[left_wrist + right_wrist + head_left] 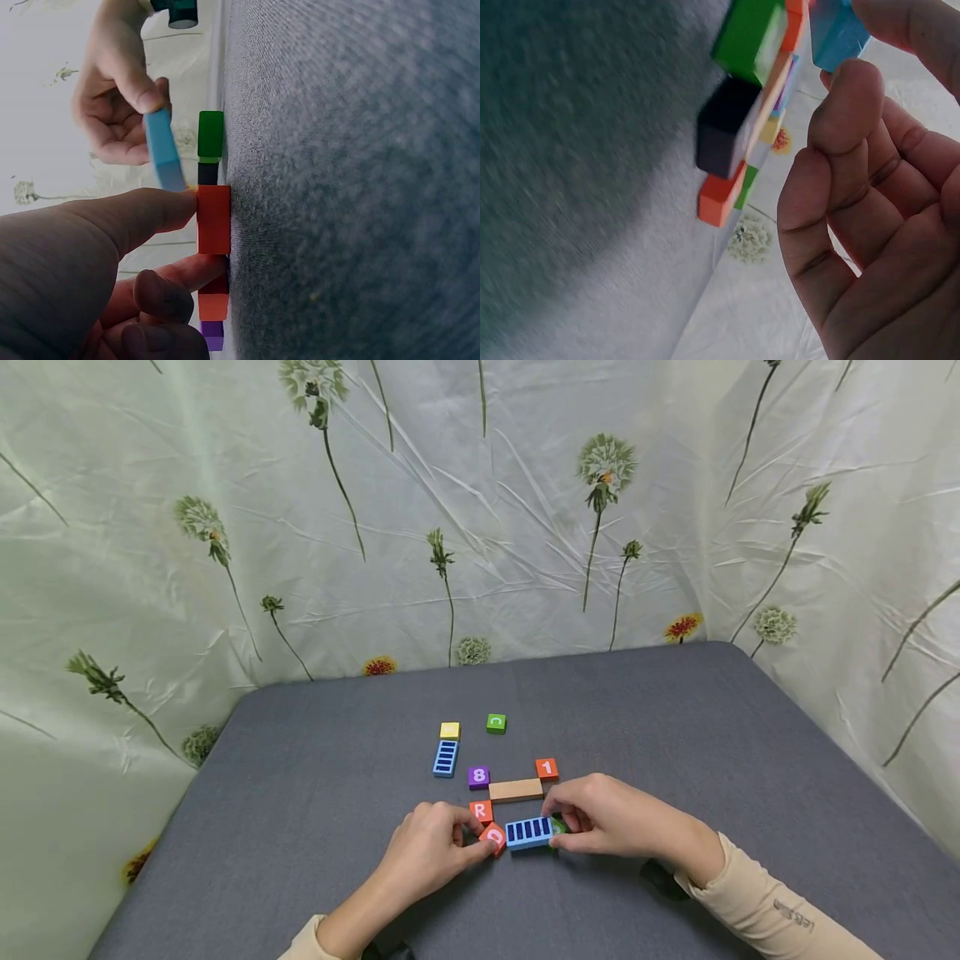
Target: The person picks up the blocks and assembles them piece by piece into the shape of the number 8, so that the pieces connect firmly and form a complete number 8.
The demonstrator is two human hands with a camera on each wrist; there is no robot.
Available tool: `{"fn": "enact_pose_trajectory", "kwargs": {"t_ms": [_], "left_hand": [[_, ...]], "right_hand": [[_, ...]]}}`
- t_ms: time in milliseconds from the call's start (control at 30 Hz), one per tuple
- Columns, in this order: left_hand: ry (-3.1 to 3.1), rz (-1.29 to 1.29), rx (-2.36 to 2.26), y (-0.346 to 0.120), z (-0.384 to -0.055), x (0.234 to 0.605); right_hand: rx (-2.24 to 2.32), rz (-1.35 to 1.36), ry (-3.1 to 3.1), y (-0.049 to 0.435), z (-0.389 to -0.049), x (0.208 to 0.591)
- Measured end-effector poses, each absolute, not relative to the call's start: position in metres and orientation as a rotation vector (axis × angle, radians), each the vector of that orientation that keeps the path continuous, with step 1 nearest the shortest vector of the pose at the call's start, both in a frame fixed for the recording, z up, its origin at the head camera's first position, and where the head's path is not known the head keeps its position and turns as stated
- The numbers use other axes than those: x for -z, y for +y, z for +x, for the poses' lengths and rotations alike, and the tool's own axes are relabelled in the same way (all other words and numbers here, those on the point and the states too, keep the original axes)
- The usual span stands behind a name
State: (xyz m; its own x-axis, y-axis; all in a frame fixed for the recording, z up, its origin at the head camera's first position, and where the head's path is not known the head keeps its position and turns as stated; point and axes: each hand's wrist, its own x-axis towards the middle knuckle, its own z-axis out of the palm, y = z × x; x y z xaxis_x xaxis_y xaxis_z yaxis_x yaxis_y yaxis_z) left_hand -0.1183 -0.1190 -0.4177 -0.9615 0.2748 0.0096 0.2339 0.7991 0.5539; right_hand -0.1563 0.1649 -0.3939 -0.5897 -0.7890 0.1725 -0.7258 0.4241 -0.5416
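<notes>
My right hand (607, 817) pinches a light-blue block (528, 832) with dark bars by its end, tilted and raised above the table in the left wrist view. My left hand (429, 845) holds a red block with a round white letter (492, 837), thumb on one side and a finger on the other. Touching its back corner is a red R block (481, 812). A green block (211, 135) and a dark block (726, 127) stand low on the cloth; in the head view the green one is partly covered by the right hand and the dark one is hidden.
Just behind lie a plain wooden plank (516, 790), a purple 8 block (478, 777) and an orange-red 1 block (547, 768). Farther back are another blue barred block (446, 759), a yellow block (450, 731) and a green C block (497, 723). Grey cloth (315, 793) covers the table.
</notes>
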Motion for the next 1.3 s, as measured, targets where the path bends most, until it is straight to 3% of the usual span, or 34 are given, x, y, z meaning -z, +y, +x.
{"fn": "enact_pose_trajectory", "kwargs": {"t_ms": [1300], "left_hand": [[2.938,0.436,-0.876,-0.119,-0.118,0.419]], "right_hand": [[0.737,-1.429,2.571,0.157,-0.132,0.407]]}}
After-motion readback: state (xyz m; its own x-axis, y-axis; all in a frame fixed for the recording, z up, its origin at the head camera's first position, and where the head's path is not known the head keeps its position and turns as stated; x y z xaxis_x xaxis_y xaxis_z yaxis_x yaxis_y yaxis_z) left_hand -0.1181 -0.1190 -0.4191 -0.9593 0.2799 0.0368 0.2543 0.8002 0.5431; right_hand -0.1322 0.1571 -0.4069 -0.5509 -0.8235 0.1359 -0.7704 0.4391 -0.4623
